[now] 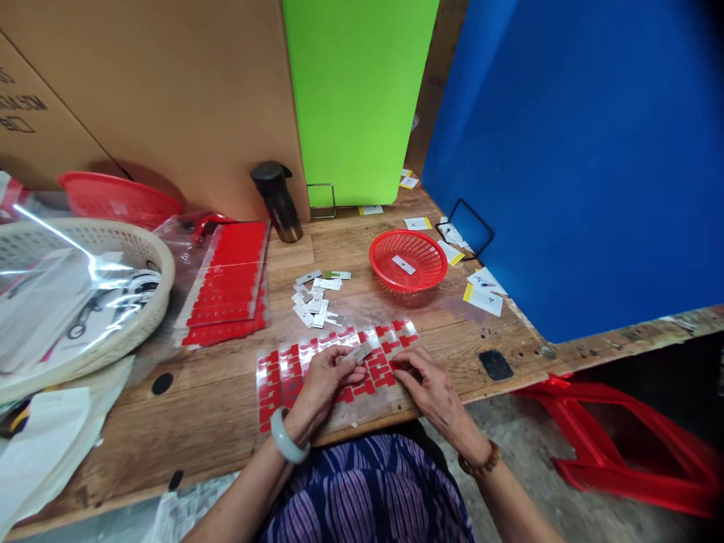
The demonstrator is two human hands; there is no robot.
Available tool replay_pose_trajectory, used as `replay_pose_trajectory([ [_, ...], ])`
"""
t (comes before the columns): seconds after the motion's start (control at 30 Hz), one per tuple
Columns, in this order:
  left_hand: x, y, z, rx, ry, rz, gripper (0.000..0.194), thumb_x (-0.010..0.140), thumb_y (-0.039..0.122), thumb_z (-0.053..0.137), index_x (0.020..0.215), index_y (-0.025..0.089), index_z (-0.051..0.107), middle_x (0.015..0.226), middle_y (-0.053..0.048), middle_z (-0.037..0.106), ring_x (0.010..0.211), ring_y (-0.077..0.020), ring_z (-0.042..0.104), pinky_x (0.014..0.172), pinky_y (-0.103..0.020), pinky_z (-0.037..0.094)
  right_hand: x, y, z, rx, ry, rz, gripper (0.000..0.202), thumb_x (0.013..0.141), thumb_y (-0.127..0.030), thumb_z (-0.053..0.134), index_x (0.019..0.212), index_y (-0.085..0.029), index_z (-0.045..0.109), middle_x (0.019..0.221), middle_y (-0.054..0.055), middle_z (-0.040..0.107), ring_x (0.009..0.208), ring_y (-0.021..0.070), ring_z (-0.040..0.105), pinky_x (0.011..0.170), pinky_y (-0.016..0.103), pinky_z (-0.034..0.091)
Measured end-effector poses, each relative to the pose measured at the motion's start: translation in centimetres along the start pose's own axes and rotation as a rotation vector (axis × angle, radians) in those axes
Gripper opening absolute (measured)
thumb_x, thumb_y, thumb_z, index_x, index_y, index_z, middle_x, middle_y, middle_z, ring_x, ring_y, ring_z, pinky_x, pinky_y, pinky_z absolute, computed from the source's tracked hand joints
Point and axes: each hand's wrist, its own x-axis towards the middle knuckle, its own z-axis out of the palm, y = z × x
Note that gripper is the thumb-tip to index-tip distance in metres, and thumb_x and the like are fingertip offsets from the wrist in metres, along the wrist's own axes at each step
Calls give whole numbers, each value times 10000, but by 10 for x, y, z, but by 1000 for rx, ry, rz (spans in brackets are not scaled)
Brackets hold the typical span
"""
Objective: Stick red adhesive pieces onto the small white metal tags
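Observation:
My left hand [328, 377] pinches a small flat silvery plate [360, 351] above a clear sheet of red die-cut stickers [271, 383]. Thumb and fingers of my right hand [433, 388] are closed at the sheet's right side, with a bit of red sticker [394, 365] at their tips. Beyond the sheet lies a loose pile of similar small plates [317, 299], some white, some with a grey or green face. One more plate [403, 264] rests inside a red plastic basket [408, 283] to the right of the pile.
Stacked red sticker sheets [226, 279] lie left of the pile, near a black tumbler [277, 202]. A cream basket [161, 260] of bagged parts fills the far left. Blue [582, 166] and green boards [356, 98] stand behind. Printed cards [483, 298] and a black pad [496, 365] lie right.

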Motion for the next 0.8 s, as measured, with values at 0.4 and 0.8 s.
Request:
replay_pose_trajectory([
  [0.4, 7, -6, 7, 82, 29, 108, 193, 730, 180, 712, 873, 110, 603, 735, -57, 703, 652, -140, 697, 652, -223, 564, -14, 1, 17, -204, 33, -10, 169, 908, -197, 450, 917, -219, 618, 857, 58, 563, 823, 209, 536, 762, 352, 454],
  [0.8, 6, -11, 9, 159, 67, 148, 216, 737, 216, 690, 918, 133, 604, 757, -37, 708, 685, -164, 700, 711, -283, 552, -17, 5, 27, -130, 113, 5, 193, 899, -170, 439, 1036, -215, 567, 1008, 86, 556, 969, 228, 526, 866, 376, 441],
])
